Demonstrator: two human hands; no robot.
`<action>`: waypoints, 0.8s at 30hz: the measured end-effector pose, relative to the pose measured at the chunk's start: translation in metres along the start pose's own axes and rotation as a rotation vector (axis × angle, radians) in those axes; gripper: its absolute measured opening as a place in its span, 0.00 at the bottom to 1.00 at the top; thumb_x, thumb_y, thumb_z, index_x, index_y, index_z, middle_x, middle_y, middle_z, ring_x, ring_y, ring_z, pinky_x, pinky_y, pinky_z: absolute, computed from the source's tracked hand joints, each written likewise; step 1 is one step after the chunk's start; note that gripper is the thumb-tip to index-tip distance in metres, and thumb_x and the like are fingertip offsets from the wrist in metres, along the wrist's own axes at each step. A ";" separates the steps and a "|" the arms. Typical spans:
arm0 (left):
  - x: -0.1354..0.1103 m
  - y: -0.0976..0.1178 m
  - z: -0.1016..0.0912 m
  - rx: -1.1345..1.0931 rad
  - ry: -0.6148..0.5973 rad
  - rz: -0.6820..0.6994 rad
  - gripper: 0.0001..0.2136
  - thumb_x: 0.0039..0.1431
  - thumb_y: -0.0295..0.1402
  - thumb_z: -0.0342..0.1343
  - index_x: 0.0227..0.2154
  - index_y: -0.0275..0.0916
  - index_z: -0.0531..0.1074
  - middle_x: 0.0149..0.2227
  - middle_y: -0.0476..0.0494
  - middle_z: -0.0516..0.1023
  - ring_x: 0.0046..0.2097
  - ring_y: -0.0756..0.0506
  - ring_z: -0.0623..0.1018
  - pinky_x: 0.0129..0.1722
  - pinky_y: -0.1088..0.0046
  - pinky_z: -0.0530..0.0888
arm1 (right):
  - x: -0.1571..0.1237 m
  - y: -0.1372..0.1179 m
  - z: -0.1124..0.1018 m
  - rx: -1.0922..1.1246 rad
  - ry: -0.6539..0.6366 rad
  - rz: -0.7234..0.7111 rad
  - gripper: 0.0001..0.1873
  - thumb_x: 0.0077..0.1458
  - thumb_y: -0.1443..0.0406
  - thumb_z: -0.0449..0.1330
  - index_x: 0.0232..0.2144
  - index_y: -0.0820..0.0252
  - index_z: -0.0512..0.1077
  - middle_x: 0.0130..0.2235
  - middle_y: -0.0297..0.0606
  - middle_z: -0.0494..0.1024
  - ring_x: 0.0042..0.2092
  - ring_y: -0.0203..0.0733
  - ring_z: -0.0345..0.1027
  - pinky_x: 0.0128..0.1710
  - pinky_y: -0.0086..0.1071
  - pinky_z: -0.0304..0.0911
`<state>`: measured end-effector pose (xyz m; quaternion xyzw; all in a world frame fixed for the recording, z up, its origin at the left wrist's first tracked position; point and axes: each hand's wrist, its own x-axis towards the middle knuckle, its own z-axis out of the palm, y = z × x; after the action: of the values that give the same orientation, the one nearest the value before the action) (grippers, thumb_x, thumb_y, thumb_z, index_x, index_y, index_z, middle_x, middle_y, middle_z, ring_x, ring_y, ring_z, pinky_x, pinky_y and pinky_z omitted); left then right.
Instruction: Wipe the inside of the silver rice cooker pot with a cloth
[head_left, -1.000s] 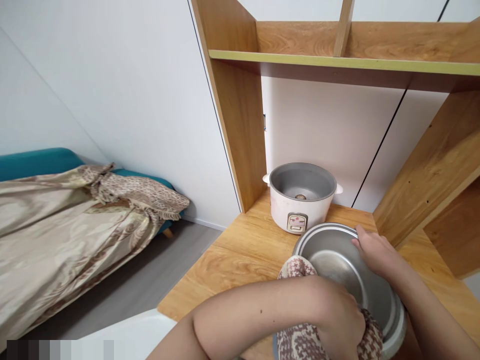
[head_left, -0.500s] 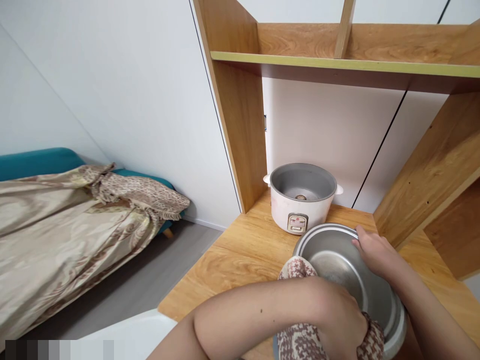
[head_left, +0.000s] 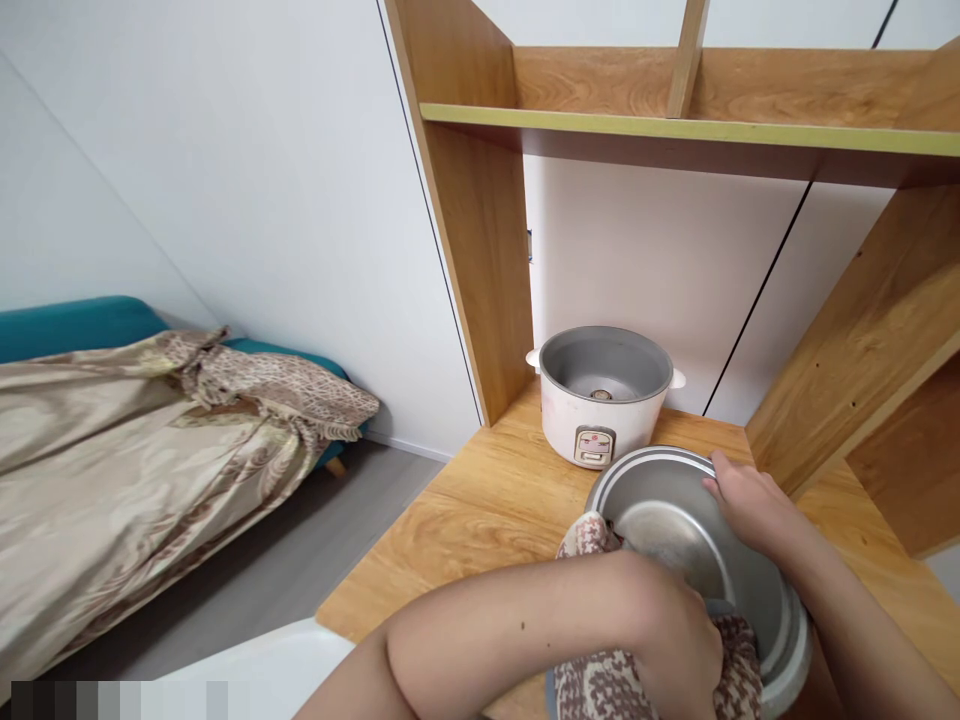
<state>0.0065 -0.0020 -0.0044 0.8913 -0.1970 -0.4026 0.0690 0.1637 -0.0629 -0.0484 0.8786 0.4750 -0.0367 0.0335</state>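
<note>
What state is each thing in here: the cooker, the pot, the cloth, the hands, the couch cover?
Rice cooker: upright, uncovered, no pot inside.
Cooker switch: setting too small to tell.
Metal pot: uncovered, outside the cooker, steadied at its rim.
Patterned cloth: bunched at the pot.
Left hand: on the cloth, fingers hidden.
Right hand: holding the pot's rim.
Couch cover: rumpled.

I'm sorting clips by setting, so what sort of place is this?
Probably a room in a home: what looks like a teal sofa lies under a patterned cover, and a rice cooker stands on a wooden desk beneath a shelf.
</note>
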 end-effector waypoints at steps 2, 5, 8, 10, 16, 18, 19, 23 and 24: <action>0.001 0.000 0.000 -0.022 -0.028 0.002 0.25 0.44 0.37 0.57 0.43 0.23 0.75 0.34 0.32 0.80 0.27 0.45 0.75 0.26 0.72 0.70 | 0.001 0.001 0.001 -0.004 0.005 -0.008 0.10 0.67 0.64 0.44 0.41 0.61 0.62 0.39 0.48 0.77 0.40 0.52 0.72 0.32 0.36 0.50; 0.004 -0.002 0.003 -0.030 -0.046 0.013 0.26 0.43 0.37 0.57 0.44 0.22 0.75 0.35 0.31 0.81 0.28 0.44 0.76 0.26 0.71 0.70 | 0.001 0.002 0.003 -0.007 0.009 -0.014 0.09 0.67 0.64 0.44 0.41 0.61 0.62 0.39 0.49 0.77 0.40 0.52 0.72 0.31 0.36 0.49; 0.006 -0.003 0.004 -0.012 -0.022 0.014 0.25 0.43 0.36 0.56 0.44 0.25 0.75 0.34 0.32 0.81 0.29 0.42 0.77 0.27 0.69 0.71 | 0.001 0.002 0.003 -0.005 0.010 -0.016 0.09 0.67 0.64 0.44 0.40 0.60 0.62 0.39 0.48 0.77 0.40 0.52 0.72 0.31 0.36 0.49; 0.004 -0.003 0.003 -0.001 -0.010 0.018 0.23 0.43 0.35 0.55 0.42 0.26 0.76 0.34 0.33 0.81 0.32 0.41 0.78 0.28 0.68 0.72 | 0.000 0.001 0.002 -0.004 0.008 -0.013 0.09 0.67 0.64 0.43 0.39 0.60 0.62 0.38 0.48 0.77 0.40 0.52 0.72 0.31 0.36 0.49; 0.000 0.000 0.001 0.021 0.025 0.004 0.21 0.45 0.36 0.55 0.41 0.28 0.77 0.35 0.35 0.81 0.32 0.43 0.78 0.29 0.69 0.71 | -0.001 -0.001 -0.001 -0.004 0.003 -0.007 0.08 0.67 0.65 0.44 0.39 0.60 0.62 0.38 0.48 0.77 0.40 0.52 0.72 0.32 0.36 0.50; 0.002 -0.002 0.002 0.030 0.058 0.003 0.20 0.44 0.37 0.55 0.40 0.30 0.77 0.33 0.37 0.81 0.31 0.43 0.77 0.30 0.68 0.71 | -0.001 -0.001 -0.001 -0.004 0.003 -0.006 0.08 0.67 0.65 0.44 0.39 0.60 0.62 0.38 0.47 0.77 0.40 0.52 0.72 0.31 0.36 0.50; 0.003 -0.002 0.003 0.037 0.067 0.005 0.20 0.44 0.38 0.56 0.39 0.31 0.77 0.33 0.37 0.81 0.32 0.43 0.77 0.31 0.68 0.71 | 0.000 -0.002 -0.001 -0.003 0.003 -0.005 0.08 0.67 0.64 0.44 0.39 0.60 0.62 0.38 0.47 0.77 0.39 0.52 0.72 0.31 0.36 0.50; 0.006 -0.006 0.005 0.024 0.057 0.026 0.21 0.42 0.40 0.57 0.38 0.31 0.77 0.33 0.38 0.81 0.33 0.44 0.77 0.31 0.69 0.71 | 0.000 -0.002 0.000 0.001 -0.001 -0.003 0.08 0.67 0.64 0.44 0.39 0.60 0.62 0.38 0.46 0.76 0.39 0.51 0.72 0.31 0.36 0.50; 0.006 -0.006 0.005 0.014 0.061 0.025 0.21 0.42 0.40 0.57 0.37 0.32 0.76 0.33 0.39 0.81 0.33 0.44 0.76 0.31 0.69 0.71 | 0.000 -0.002 0.000 0.002 -0.002 -0.002 0.09 0.67 0.64 0.44 0.39 0.60 0.62 0.38 0.46 0.76 0.39 0.51 0.71 0.31 0.36 0.50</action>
<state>0.0082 0.0014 -0.0132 0.9010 -0.2085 -0.3731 0.0736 0.1626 -0.0617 -0.0482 0.8781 0.4759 -0.0380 0.0332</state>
